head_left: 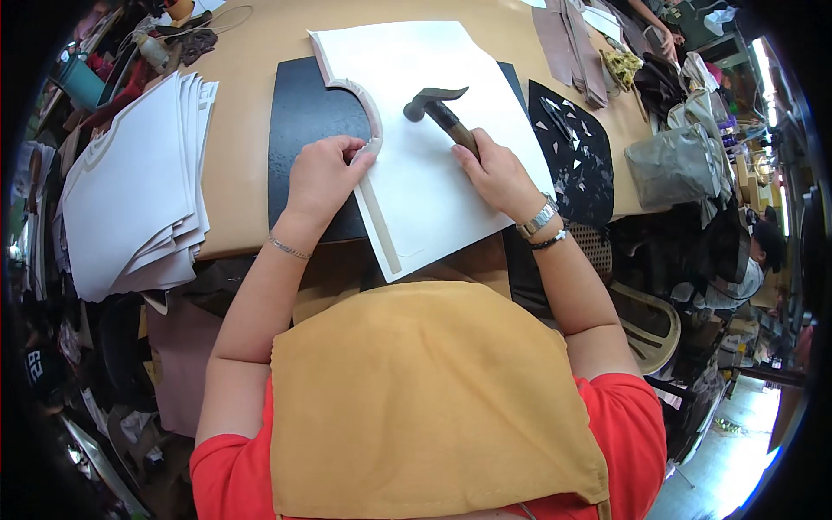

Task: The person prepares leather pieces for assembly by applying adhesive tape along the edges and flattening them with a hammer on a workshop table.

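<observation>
A large white sheet (pixel 451 199) lies over a black board (pixel 303 113). A narrow pale strip (pixel 379 234) runs along its left edge, which has a curved cut-out higher up. My left hand (pixel 321 178) pinches this edge at the lower end of the curve, with the thumb on the strip. My right hand (pixel 494 173) is closed round the handle of a hammer (pixel 455 130), whose dark metal head is over the white sheet, right of the curve.
Stacked white pieces (pixel 130 191) lie left on the tan table (pixel 234 43). At the right are a dark mat (pixel 568 182) with scraps, pinkish strips (pixel 572 61) and a grey-green bag (pixel 672 169). Other people's arm (pixel 659 26) and head (pixel 767 243) show at the right.
</observation>
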A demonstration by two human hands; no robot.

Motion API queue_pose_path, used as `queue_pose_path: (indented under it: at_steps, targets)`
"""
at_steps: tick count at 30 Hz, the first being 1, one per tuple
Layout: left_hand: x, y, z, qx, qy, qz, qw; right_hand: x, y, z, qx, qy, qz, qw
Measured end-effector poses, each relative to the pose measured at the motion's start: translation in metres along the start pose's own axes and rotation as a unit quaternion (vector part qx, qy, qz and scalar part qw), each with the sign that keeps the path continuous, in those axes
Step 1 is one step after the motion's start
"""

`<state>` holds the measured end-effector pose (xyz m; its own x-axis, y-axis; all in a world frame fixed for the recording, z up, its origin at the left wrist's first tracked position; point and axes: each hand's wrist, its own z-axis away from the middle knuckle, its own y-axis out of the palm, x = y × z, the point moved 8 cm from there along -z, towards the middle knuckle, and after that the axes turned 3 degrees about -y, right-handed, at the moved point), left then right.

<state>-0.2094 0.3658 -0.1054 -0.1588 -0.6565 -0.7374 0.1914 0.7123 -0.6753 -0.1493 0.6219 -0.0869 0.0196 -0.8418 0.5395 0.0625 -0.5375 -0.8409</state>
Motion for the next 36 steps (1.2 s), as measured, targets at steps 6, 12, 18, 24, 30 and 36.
queue_pose_path:
  at_steps: [6,12,18,24,30,36]
  targets:
    - [-0.004,0.000,0.007,-0.015,-0.012,-0.013,1.000,-0.001,0.001,0.000,-0.004,-0.004,0.004,1.000]
    - [-0.016,0.000,0.013,-0.056,0.082,-0.061,0.993,0.007,-0.003,-0.003,0.008,-0.008,-0.006,1.000]
    - [-0.029,0.001,0.017,-0.100,0.143,-0.116,0.978,0.060,-0.013,-0.008,0.012,-0.110,0.009,0.994]
    - [-0.035,0.000,0.021,-0.128,0.167,-0.171,0.962,0.077,-0.026,-0.011,0.008,-0.157,0.180,0.971]
    - [-0.030,0.002,0.021,-0.123,0.158,-0.171,0.965,0.067,-0.009,-0.005,0.050,-0.131,0.151,0.979]
    - [-0.020,-0.012,0.011,-0.017,0.047,-0.066,0.997,0.057,-0.012,-0.003,0.032,-0.126,0.124,0.984]
